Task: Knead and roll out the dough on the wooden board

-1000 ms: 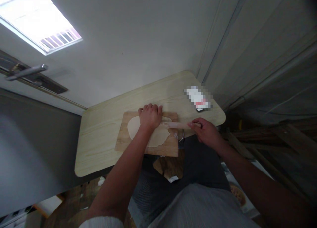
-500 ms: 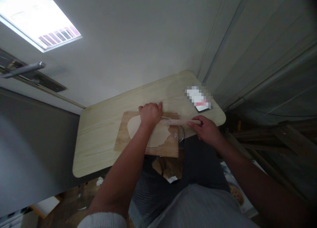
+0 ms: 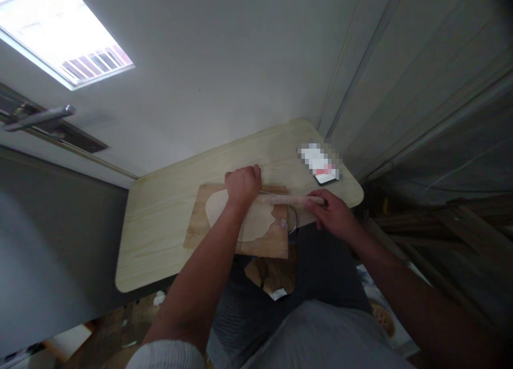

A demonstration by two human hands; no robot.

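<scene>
A thin sheet of dough point(image 3: 256, 223) lies on a wooden board point(image 3: 196, 227) near the table's front edge. Across the dough's far side runs a pale wooden rolling pin point(image 3: 286, 199). My right hand point(image 3: 331, 211) grips its right end, beyond the board, with thumb and fingers closed. Over the pin's left part, my left hand point(image 3: 243, 183) is closed, its knuckles at the board's far edge. That hand and forearm hide the pin's left end and part of the dough.
The board sits on a light wood-grain table point(image 3: 160, 214) against a white door with a metal handle point(image 3: 44, 117). A phone point(image 3: 325, 177), partly blurred out, lies at the table's right. A metal loop point(image 3: 294, 219) juts from the board's right side. Wooden planks point(image 3: 449, 224) stand at right.
The rolling pin and my right hand have shifted slightly left and tilted a little relative to the board. My left hand stays nearly in place. The whole view has moved slightly.
</scene>
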